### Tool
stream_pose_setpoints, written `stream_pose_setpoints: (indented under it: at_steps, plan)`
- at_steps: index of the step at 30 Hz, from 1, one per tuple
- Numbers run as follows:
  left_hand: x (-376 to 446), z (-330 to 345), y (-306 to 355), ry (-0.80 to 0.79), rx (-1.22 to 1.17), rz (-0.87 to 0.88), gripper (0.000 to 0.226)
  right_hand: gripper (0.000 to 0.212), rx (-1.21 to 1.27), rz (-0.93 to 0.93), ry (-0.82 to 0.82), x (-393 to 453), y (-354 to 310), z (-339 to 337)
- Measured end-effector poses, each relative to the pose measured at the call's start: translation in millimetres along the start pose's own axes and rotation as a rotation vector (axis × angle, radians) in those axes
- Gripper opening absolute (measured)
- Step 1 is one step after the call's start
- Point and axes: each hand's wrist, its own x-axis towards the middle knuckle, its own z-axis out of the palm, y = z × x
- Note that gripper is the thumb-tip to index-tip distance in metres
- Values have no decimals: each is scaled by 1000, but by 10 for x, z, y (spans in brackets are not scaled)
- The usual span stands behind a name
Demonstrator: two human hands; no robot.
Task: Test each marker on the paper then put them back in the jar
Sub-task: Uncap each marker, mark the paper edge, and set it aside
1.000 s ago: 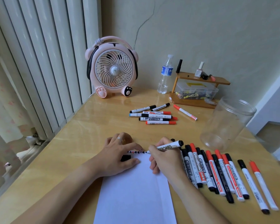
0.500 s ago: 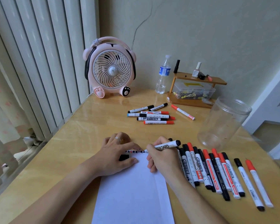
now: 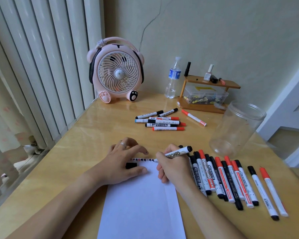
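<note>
A white sheet of paper (image 3: 140,204) lies in front of me with a row of small black, red and blue marks (image 3: 141,159) along its top edge. My right hand (image 3: 173,168) grips a black whiteboard marker (image 3: 178,152), its tip on the paper at the right end of that row. My left hand (image 3: 124,161) rests on the paper's top left corner and holds a black cap (image 3: 131,165) between thumb and fingers. Right of the paper lies a row of several capped markers (image 3: 223,178). A second bunch of markers (image 3: 162,121) lies farther back. The clear jar (image 3: 235,128) holds nothing.
A pink fan (image 3: 116,73) and a water bottle (image 3: 173,78) stand at the back of the wooden table (image 3: 86,138). A small wooden shelf (image 3: 212,83) with a plastic box and nail polish is behind the jar. Blinds run along the left edge.
Both hands stay at the paper's top edge, the marker tip still at the end of the row of marks. Only my view has shifted slightly.
</note>
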Motion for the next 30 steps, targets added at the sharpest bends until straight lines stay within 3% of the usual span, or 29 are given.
stream_pose_setpoints:
  at_steps: [8,11,16,28,30]
  plan:
    - [-108,-213,-52,-6,62,33,21,15,113,-21,12,-5,14,-42]
    - [-87,-203,-27,61,6,47,15,18,170,-49,-16,-29,-14,-54]
    - [-68,-188,15,215,-83,50,16,24,268,-110,-156,-80,-66,-109]
    - [-66,-144,142,195,-165,181,20,10,237,-198,-344,-118,-78,-60]
    - [-60,-139,120,203,-175,171,21,17,305,-155,-368,-131,-123,-70]
